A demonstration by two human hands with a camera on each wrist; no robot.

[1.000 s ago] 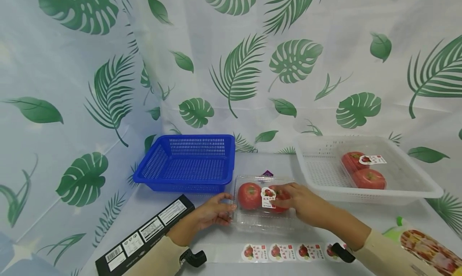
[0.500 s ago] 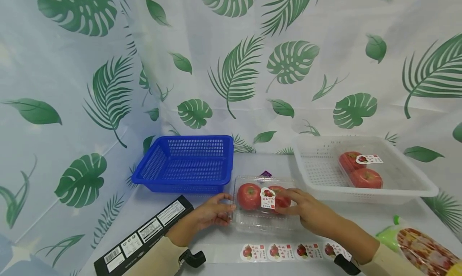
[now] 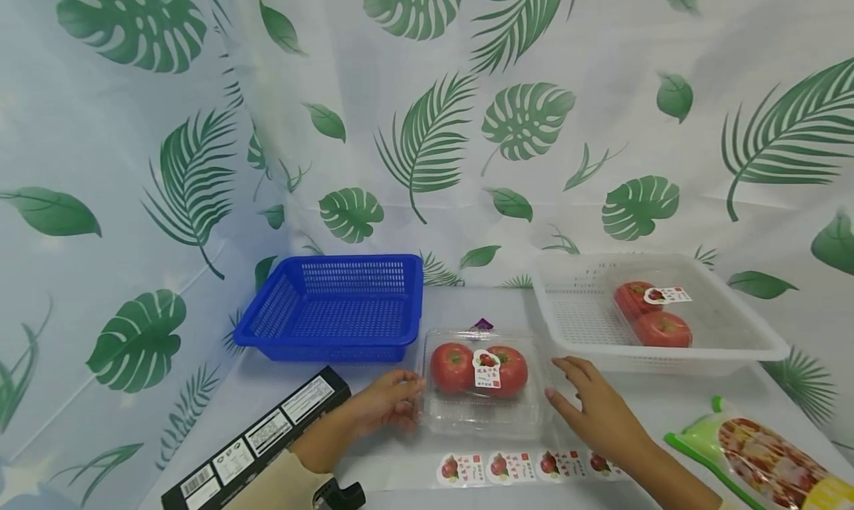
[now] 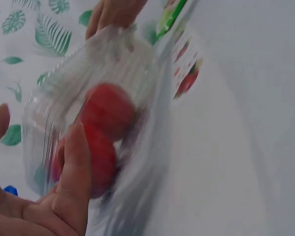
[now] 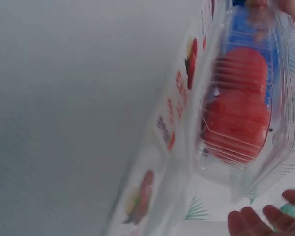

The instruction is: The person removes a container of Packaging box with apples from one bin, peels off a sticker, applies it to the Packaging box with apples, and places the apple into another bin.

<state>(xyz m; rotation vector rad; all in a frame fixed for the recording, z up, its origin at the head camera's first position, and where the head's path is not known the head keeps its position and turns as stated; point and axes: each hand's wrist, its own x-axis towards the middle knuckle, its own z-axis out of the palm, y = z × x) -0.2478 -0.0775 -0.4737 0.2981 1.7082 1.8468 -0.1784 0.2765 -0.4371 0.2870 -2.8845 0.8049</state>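
A clear plastic clamshell box [image 3: 477, 419] with two red apples [image 3: 454, 367] inside stands on the white table in the head view. A white sticker [image 3: 487, 369] with a red fruit picture is on its lid. My left hand [image 3: 385, 405] is at the box's left side, fingers loosely bent, with the fingertips at its edge. Whether they touch it is hard to tell. Just off the box's right side, my right hand [image 3: 597, 406] has its fingers spread and holds nothing. In the right wrist view its fingertips [image 5: 248, 221] are apart from the box.
A blue basket [image 3: 330, 353] stands behind at left. The white basket [image 3: 667, 358] at right holds another stickered apple box [image 3: 663, 328]. A strip of stickers [image 3: 510, 468] lies in front. A black carton [image 3: 253, 439] lies at left, a green food bag [image 3: 760, 451] at right.
My right hand has let go of the sticker area on the lid and moved right, off the box. The left hand stays at the left edge. The head view has shifted slightly.
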